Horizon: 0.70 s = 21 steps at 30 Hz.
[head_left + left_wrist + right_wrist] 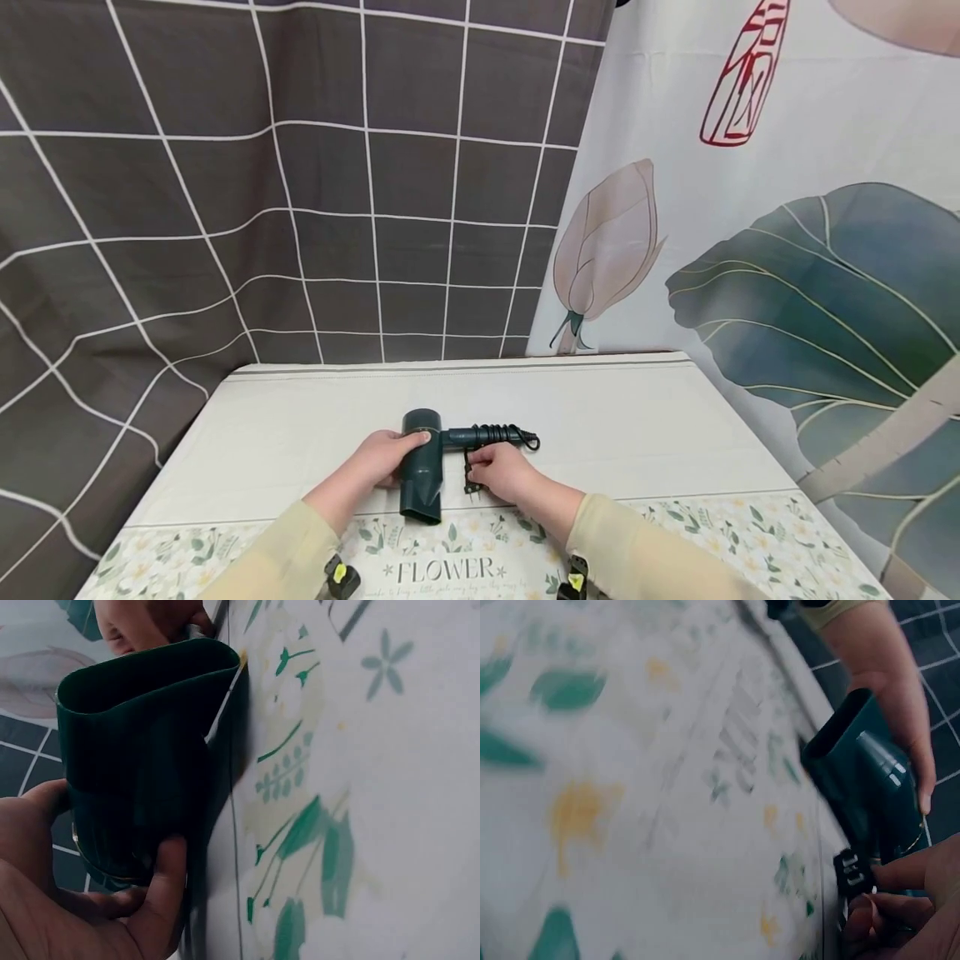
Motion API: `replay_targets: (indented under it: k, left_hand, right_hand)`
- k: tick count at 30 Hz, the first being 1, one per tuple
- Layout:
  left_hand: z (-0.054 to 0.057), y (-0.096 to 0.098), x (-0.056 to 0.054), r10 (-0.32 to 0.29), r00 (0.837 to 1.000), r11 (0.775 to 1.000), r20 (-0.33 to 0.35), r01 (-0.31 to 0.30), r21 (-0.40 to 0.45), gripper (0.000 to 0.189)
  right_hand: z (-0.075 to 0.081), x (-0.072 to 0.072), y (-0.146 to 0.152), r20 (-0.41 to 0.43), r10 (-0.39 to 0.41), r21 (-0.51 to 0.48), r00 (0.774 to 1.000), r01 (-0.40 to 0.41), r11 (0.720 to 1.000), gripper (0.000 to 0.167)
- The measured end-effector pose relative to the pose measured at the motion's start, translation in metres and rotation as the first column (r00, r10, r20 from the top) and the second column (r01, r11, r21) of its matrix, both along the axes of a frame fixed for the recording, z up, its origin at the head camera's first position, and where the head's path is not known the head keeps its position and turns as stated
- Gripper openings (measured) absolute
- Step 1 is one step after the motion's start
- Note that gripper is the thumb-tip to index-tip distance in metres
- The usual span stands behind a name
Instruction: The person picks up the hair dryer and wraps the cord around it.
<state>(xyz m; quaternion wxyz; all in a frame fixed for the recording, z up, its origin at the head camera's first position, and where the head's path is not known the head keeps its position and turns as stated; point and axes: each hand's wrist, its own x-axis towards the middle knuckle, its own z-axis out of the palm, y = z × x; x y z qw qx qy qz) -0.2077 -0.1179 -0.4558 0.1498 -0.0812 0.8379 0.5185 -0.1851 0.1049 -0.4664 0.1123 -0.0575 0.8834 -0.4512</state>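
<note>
A dark green hair dryer (422,475) lies on the table with its flat nozzle toward me and its handle (461,437) pointing right. The black cord (495,434) is coiled round that handle. My left hand (386,457) grips the dryer's barrel from the left, thumb on top; in the left wrist view its fingers wrap the barrel (142,772) behind the open nozzle. My right hand (501,471) pinches the black plug (471,486) just below the handle. The right wrist view shows the plug (853,874) between thumb and fingers, prongs outward.
The white table (615,417) has a floral printed strip (450,571) with the word FLOWER along its near side. A dark grid curtain (315,183) hangs behind, and a white cloth with lotus print (637,100) hangs at the right.
</note>
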Motion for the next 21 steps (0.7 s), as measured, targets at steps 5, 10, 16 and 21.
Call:
replay_targets:
  k: [5,10,16,21]
  left_hand:
    - [0.001,-0.002,0.0,0.0,1.0,1.0,-0.014,0.001,0.031,0.083]
    - [0.002,-0.003,0.001,0.003,1.0,0.999,-0.004,-0.003,0.047,0.087]
    - [0.0,-0.006,0.003,-0.012,1.0,0.997,0.007,0.011,0.074,0.087]
    - [0.0,-0.013,0.005,0.01,0.999,0.998,-0.041,-0.007,0.068,0.071]
  right_hand:
    - [-0.001,-0.001,0.0,-0.098,0.063,0.112,0.993,-0.052,0.992,0.024]
    - [-0.003,-0.002,0.002,-0.133,0.11,0.146,0.985,-0.09,0.985,0.025]
    - [-0.004,-0.003,0.009,-0.161,0.099,0.143,0.982,-0.076,0.987,0.02]
    - [0.0,-0.001,0.025,-0.148,0.081,0.084,0.986,-0.069,0.994,0.022]
